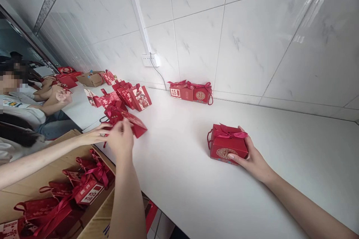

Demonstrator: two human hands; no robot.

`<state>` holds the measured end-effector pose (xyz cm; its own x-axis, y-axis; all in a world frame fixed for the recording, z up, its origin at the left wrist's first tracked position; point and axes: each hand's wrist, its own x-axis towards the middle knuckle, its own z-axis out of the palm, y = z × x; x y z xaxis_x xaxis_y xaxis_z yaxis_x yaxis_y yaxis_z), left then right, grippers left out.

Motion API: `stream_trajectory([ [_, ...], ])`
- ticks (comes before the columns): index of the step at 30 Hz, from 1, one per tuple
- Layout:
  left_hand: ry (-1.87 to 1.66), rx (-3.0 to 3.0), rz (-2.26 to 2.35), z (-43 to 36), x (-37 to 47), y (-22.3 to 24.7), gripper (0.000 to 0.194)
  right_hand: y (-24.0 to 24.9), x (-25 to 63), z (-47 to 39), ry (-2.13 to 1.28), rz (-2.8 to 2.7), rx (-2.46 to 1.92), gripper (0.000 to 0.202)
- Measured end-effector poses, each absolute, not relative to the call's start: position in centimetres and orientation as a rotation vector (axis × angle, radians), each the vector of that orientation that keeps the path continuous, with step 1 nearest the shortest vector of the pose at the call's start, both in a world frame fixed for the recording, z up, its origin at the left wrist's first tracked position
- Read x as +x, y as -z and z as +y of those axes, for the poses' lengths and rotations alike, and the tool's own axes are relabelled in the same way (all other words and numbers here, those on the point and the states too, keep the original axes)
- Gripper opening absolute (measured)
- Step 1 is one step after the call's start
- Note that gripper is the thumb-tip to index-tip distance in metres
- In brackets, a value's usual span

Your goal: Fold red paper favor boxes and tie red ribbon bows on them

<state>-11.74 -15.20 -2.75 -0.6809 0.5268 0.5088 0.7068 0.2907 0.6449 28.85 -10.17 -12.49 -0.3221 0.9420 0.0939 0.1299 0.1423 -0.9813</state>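
Note:
My right hand [252, 158] is wrapped round the right side of a red gift box [226, 145] with a ribbon bow on top and a cord handle at its left. The box rests on the white table. At the left, my left hand [122, 136] has its fingers bent together beside another red box [137, 124]; what they hold, if anything, is hidden. Another person's hand [97, 134] reaches in from the left and meets my left hand there.
Red boxes with bows [189, 92] stand by the wall. More red boxes [130, 97] cluster at the table's left. A cardboard carton [108, 160] of red boxes is at the lower left. People sit along the left side. A socket strip [150, 60] is on the wall.

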Motion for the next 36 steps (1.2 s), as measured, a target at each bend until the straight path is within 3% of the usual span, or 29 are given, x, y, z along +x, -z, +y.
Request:
stream_trajectory([
  [5, 0.907, -1.745, -2.7, -15.2, -10.0, 8.7, 0.037, 13.0, 29.0, -10.0, -1.26, -1.616, -1.037, 0.098],
  [10, 0.898, -1.987, -2.607, -16.1, -8.9, 9.8, 0.041, 13.1, 29.0, -9.9, -1.268, -1.61, -1.004, 0.096],
  [12, 1.062, -1.851, -2.534, -16.3, -8.7, 9.5, 0.04, 13.1, 29.0, -9.9, -1.267, -1.611, -1.006, 0.097],
  [15, 1.411, -1.202, -2.26, -16.3, -8.9, 9.3, 0.031, 13.1, 29.0, -10.0, -1.292, -1.594, -1.008, 0.097],
  [18, 1.562, -0.77, -2.015, -16.0, -10.2, 9.7, 0.048, 13.1, 29.0, -9.9, -1.312, -1.582, -1.0, 0.096],
  [20, 1.63, -0.743, -2.212, -15.8, -11.4, 10.1, 0.049, 13.1, 29.1, -9.9, -1.3, -1.583, -1.004, 0.096],
  [24, 1.446, -0.782, -2.679, -14.9, -13.2, 10.2, 0.058, 13.1, 29.1, -9.8, -1.274, -1.597, -1.019, 0.098],
  [33, 1.358, -0.977, -2.647, -8.5, -14.3, 7.4, 0.045, 13.2, 29.1, -9.8, -1.267, -1.603, -1.006, 0.099],
  [36, 1.361, -0.969, -2.596, -7.4, -13.9, 7.1, 0.05, 13.3, 29.1, -9.9, -1.303, -1.585, -1.002, 0.099],
])
